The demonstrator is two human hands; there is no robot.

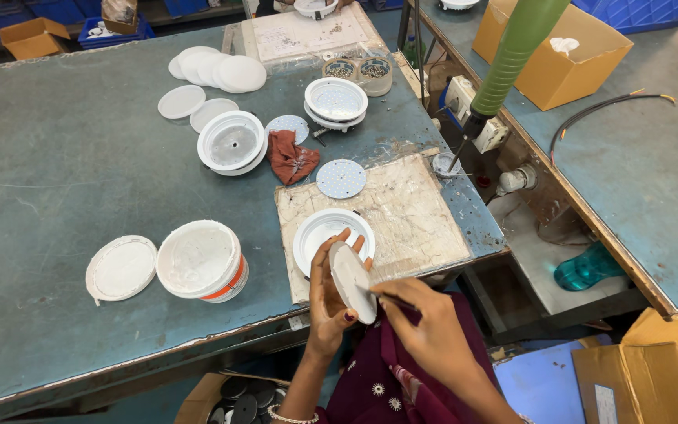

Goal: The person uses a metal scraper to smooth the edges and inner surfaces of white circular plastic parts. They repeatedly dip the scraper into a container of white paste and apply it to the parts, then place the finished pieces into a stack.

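Here the left hand (pixel 328 292) fingers grasp a white disc (pixel 352 281) on edge, tilted; right hand (pixel 425 323) fingers pinch a thin tool (pixel 386 295).

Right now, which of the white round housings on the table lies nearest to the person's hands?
The white housing on the worn mat, just beyond the left hand; the other two housings lie farther back, past the red cloth.

The table (pixel 56 157) is dull blue-green, the tub (pixel 202 261) white with an orange band, the rag (pixel 292 159) rust-red, the hanging screwdriver (pixel 512 55) green, the boxes (pixel 559 63) tan.
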